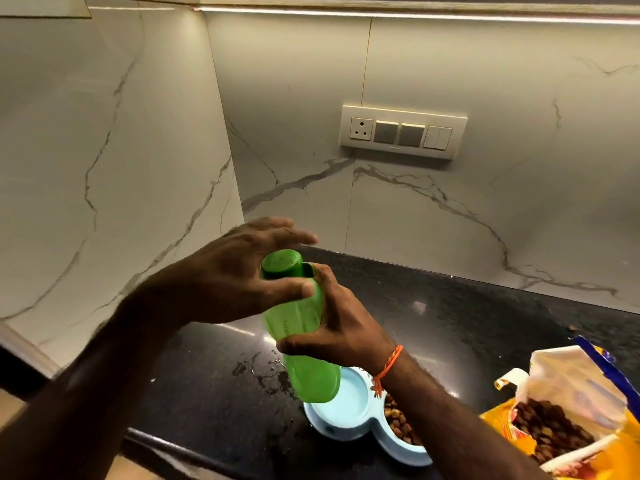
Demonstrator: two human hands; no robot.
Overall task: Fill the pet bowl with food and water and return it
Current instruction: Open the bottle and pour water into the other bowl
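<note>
A green plastic bottle (pixel 304 327) is held upright above the black counter. My right hand (pixel 341 323) grips its body from the right. My left hand (pixel 235 275) is on its green cap (pixel 281 264), thumb across the neck and fingers spread over the top. Below the bottle sits a light blue double pet bowl (pixel 349 410). Its left well looks pale with water in it. Brown kibble (pixel 398 422) fills the right well, partly hidden by my right forearm.
An open yellow bag of kibble (pixel 568 420) lies at the right on the black counter (pixel 450 317). Spilled water drops (pixel 263 372) sit left of the bowl. Marble walls close the corner, with a switch panel (pixel 403 131) on the back wall.
</note>
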